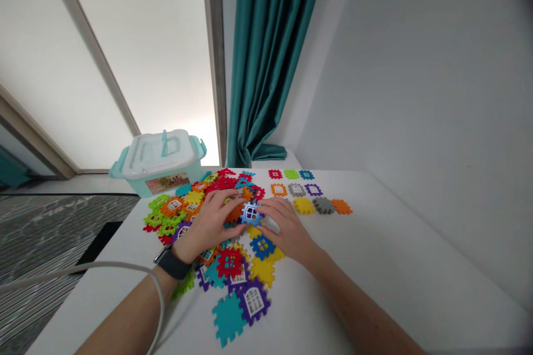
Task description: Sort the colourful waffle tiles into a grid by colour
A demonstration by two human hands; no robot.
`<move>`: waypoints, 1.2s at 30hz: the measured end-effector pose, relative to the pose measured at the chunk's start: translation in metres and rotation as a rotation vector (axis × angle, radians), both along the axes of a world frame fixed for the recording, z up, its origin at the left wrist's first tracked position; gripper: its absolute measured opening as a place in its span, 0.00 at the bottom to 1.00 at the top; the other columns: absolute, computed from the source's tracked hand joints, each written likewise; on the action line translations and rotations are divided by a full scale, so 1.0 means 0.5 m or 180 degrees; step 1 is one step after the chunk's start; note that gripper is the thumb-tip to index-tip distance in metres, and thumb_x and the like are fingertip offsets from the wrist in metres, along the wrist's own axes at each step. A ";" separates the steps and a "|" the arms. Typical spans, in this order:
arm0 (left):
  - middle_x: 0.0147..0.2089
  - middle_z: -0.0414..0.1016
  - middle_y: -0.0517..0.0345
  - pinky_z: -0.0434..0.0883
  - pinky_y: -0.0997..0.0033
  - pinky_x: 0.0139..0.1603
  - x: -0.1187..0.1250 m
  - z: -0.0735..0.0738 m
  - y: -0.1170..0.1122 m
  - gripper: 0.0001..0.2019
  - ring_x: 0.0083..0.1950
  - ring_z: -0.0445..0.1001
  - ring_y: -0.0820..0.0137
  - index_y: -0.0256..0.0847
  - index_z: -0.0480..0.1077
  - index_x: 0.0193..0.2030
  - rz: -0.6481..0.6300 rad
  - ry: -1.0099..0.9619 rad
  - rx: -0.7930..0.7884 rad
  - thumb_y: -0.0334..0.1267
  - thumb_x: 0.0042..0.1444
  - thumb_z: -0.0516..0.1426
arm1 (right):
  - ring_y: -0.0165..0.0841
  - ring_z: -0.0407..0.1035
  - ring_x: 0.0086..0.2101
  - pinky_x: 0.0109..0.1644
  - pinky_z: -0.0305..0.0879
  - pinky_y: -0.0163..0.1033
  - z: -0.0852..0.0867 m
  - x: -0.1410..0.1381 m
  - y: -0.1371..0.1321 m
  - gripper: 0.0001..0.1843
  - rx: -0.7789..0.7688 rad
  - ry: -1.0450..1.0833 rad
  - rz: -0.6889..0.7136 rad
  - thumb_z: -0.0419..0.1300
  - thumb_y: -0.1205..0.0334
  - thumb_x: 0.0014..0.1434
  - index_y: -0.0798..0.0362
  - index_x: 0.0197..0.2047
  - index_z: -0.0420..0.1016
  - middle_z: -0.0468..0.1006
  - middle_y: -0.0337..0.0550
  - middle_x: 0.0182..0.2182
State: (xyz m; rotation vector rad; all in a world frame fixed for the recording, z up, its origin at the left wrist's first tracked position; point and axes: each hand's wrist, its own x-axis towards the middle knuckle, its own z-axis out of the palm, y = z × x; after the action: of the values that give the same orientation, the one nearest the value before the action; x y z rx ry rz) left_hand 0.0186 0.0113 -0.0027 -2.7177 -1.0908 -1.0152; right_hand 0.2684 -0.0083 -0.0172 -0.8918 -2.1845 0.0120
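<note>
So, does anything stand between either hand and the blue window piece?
Nothing visible does: the left hand and right hand both touch the blue window piece at its edges. The loose pieces lie around them, not in between.

Watch [161,255], left wrist: squarish case, dark, metallic edge
Strap [175,265]: broad, black
Left hand [210,224], right hand [287,227]: bare
Cable [120,265]: pale grey, smooth, looping past left wrist

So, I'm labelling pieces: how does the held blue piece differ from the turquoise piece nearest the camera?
The blue piece has a pale window frame; the turquoise piece is plain. The blue piece is held; the turquoise piece lies on the table. Both have toothed edges.
</note>
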 end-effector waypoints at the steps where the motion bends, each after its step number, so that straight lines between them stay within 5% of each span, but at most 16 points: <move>1: 0.59 0.71 0.45 0.68 0.46 0.62 0.000 0.000 0.000 0.23 0.60 0.70 0.52 0.44 0.69 0.59 0.0018 -0.0021 -0.0006 0.43 0.58 0.64 | 0.44 0.69 0.56 0.63 0.66 0.57 0.000 -0.001 -0.001 0.17 0.0013 0.0014 -0.0008 0.61 0.58 0.67 0.46 0.59 0.71 0.77 0.49 0.55; 8: 0.56 0.72 0.47 0.69 0.51 0.61 0.010 -0.005 -0.002 0.06 0.58 0.72 0.56 0.42 0.72 0.46 -0.0016 -0.0222 0.0022 0.37 0.62 0.60 | 0.44 0.71 0.52 0.59 0.68 0.55 0.000 -0.008 -0.004 0.15 0.0030 0.0088 -0.0076 0.61 0.58 0.67 0.47 0.56 0.71 0.77 0.50 0.51; 21: 0.58 0.70 0.46 0.72 0.53 0.60 -0.004 -0.019 0.015 0.11 0.59 0.71 0.58 0.42 0.73 0.53 -0.0247 -0.0035 -0.0020 0.32 0.66 0.57 | 0.43 0.66 0.61 0.64 0.66 0.55 -0.003 0.000 0.000 0.17 -0.0121 -0.0240 0.0102 0.58 0.62 0.68 0.47 0.59 0.70 0.71 0.51 0.62; 32: 0.54 0.73 0.47 0.71 0.52 0.57 -0.002 -0.001 0.007 0.08 0.56 0.72 0.58 0.42 0.74 0.49 -0.0107 0.0113 0.0138 0.33 0.67 0.56 | 0.46 0.70 0.55 0.61 0.66 0.58 -0.006 0.004 0.006 0.16 0.0090 -0.0266 0.0000 0.62 0.59 0.66 0.48 0.57 0.72 0.77 0.50 0.56; 36: 0.57 0.72 0.44 0.69 0.50 0.60 0.002 0.004 -0.001 0.16 0.58 0.71 0.54 0.40 0.71 0.55 -0.0164 0.0130 0.0046 0.41 0.61 0.62 | 0.46 0.70 0.55 0.61 0.67 0.57 -0.005 0.001 0.004 0.16 0.0178 -0.0166 -0.0098 0.62 0.59 0.67 0.49 0.57 0.72 0.77 0.51 0.56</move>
State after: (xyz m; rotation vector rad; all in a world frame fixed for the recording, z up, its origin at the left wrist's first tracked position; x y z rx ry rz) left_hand 0.0196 0.0109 -0.0006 -2.7558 -1.0086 -0.9657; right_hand 0.2691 -0.0061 -0.0199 -0.9032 -2.2080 -0.0879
